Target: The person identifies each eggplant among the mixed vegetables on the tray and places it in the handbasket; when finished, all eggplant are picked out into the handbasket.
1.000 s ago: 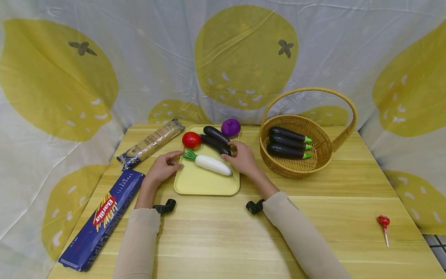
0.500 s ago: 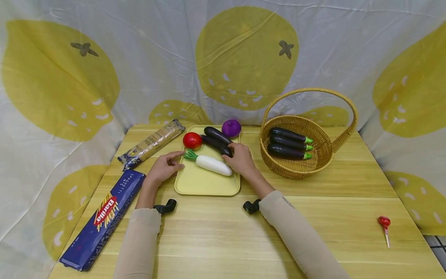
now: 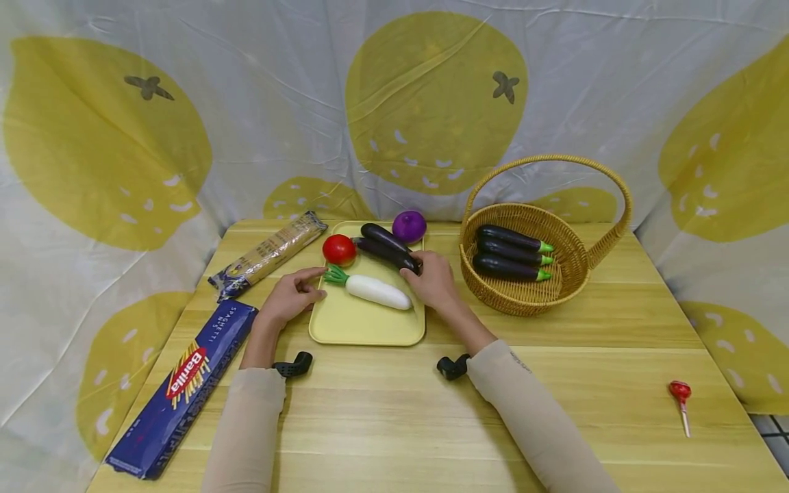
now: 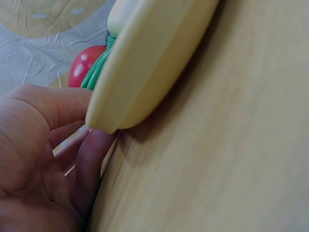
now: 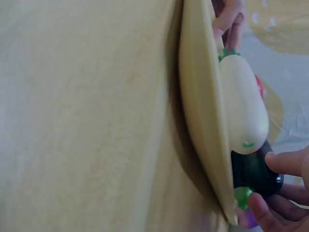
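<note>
My right hand (image 3: 434, 281) pinches the right end of the nearer dark eggplant (image 3: 385, 254), which lies on a yellow tray (image 3: 370, 330). Its green cap (image 5: 243, 195) shows between thumb and fingers in the right wrist view. A second eggplant (image 3: 381, 235) lies right behind it. In front lies a white radish (image 3: 377, 292) with green leaves pointing left. My left hand (image 3: 290, 298) holds the tray's left rim (image 4: 104, 106), one finger at the rim and another digit low against its underside. A red tomato (image 3: 340, 250) and a purple onion (image 3: 409, 226) sit toward the tray's back corners.
A wicker basket (image 3: 471, 287) with a tall handle stands right of the tray, holding three eggplants (image 3: 508, 267). Left are a noodle packet (image 3: 268, 253) and a blue spaghetti box (image 3: 181, 390). A red lollipop (image 3: 680, 392) lies far right. A printed curtain (image 3: 296, 103) hangs behind.
My right hand has taken hold of the nearer eggplant's end and shifted it slightly right, closer against the one behind. My left hand has stayed at the tray's rim.
</note>
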